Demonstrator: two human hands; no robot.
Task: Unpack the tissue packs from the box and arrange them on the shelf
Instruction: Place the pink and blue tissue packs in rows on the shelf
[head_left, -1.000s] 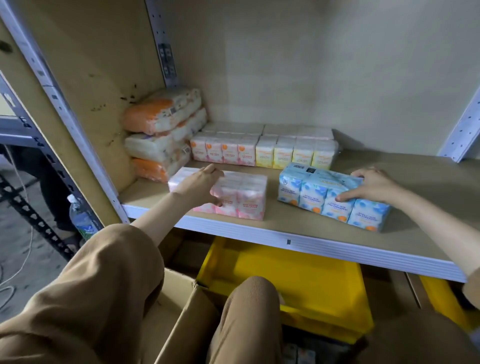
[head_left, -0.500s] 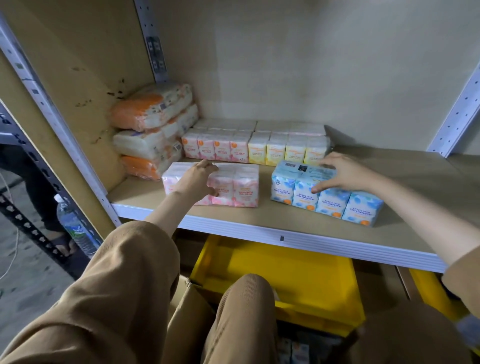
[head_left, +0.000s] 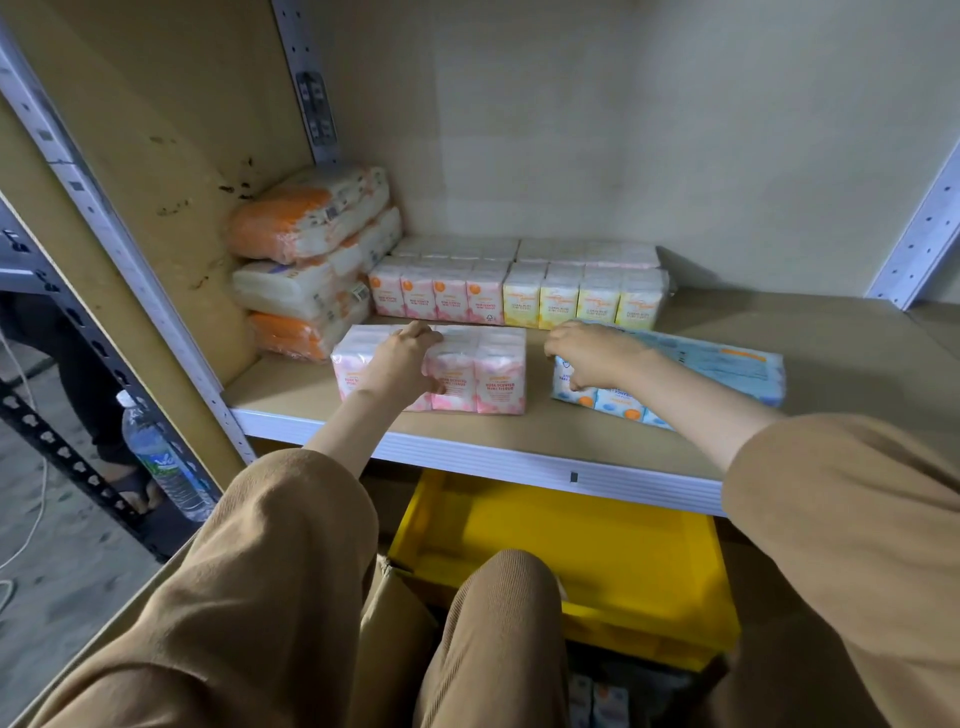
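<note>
the pink tissue pack is seen standing near the front edge of the shelf, with the left hand laid over its top and front; the fingers are curled around the pack, grasping it. just to its right, apart from it, the blue tissue pack is seen lying at a slant on the shelf board, and its left end is gripped by the right hand, the fingers being closed over the top edge and the thumb pressed against the front face. behind both, a row of pink and yellow tissue packs is lined up towards the back wall, and further packs are seen behind that row. at the left wall, three large orange-and-white packs are stacked. below the shelf a yellow crate is seen, and a water bottle stands at the left by the frame. part of a cardboard box is visible between the knees.
</note>
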